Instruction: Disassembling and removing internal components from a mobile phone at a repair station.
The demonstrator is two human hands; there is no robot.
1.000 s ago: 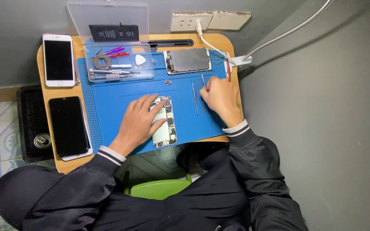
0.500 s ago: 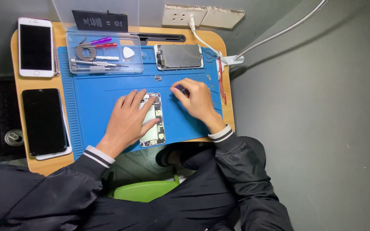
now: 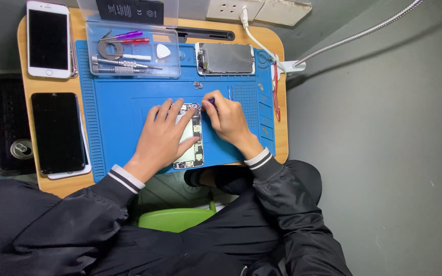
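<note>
- Head view: an opened smartphone (image 3: 193, 139), its screen off and its boards and battery bared, lies upright on a blue repair mat (image 3: 118, 110) that covers most of a small wooden desk (image 3: 52, 185).
- The left hand (image 3: 162, 139) lies flat on the phone's left half, fingers spread wide and holding nothing, pinning the body to the mat.
- The right hand (image 3: 227, 118) is pinched narrow around a thin dark tool (image 3: 210, 101), probably a small screwdriver, with its tip at the phone's top right corner; the tip itself is too small to make out.
- Step in hand, as I judge it: work on a screw or small fitting at the top edge of the open phone, with 1 hand steadying and 1 hand driving.
- The next move calls for a steady downward press on the tool, the phone held from sliding, and a clear spot on the mat for any tiny part that comes free.
- A detached screen assembly (image 3: 226, 58) lies face down at the mat's top, well apart from the phone.
- A clear tool tray (image 3: 133, 49) beside it holds screwdrivers, a pick and tweezers.
- 2 whole phones, a white smartphone (image 3: 48, 38) and a black smartphone (image 3: 58, 133), lie along the desk's left edge.
</note>
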